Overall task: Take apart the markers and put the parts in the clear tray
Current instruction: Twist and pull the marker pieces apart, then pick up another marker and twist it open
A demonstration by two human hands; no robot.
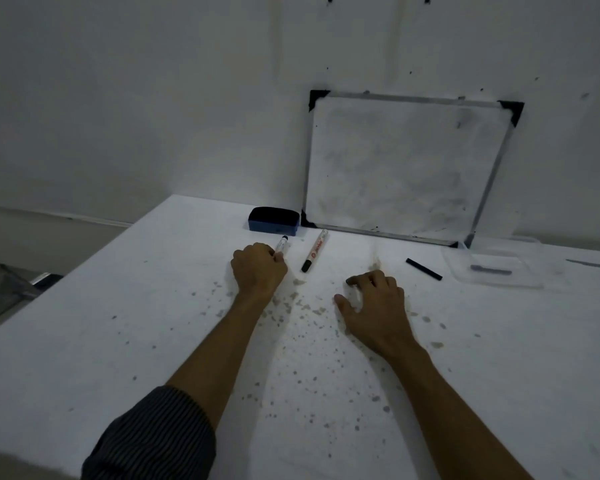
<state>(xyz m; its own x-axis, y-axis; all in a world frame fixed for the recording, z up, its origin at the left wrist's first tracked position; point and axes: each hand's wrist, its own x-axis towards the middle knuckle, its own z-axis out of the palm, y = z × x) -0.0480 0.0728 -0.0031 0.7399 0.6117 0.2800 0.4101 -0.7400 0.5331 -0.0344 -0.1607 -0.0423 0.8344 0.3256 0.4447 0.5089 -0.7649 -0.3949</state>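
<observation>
My left hand (258,268) is closed around the near end of a white marker (282,244) with a black tip that lies on the table. A second white marker (314,251) with red lettering and a black cap lies just to its right, untouched. My right hand (374,306) rests on the table with fingers spread, holding nothing. A dark stick-like marker part (424,269) lies to the right of that hand. The clear tray (534,282) stands at the right with one dark part (490,270) inside.
A blue and black board eraser (274,220) sits behind the markers. A small whiteboard (402,168) leans against the wall. The white table (153,306) is speckled with stains; its left edge drops off near a grey object (0,292).
</observation>
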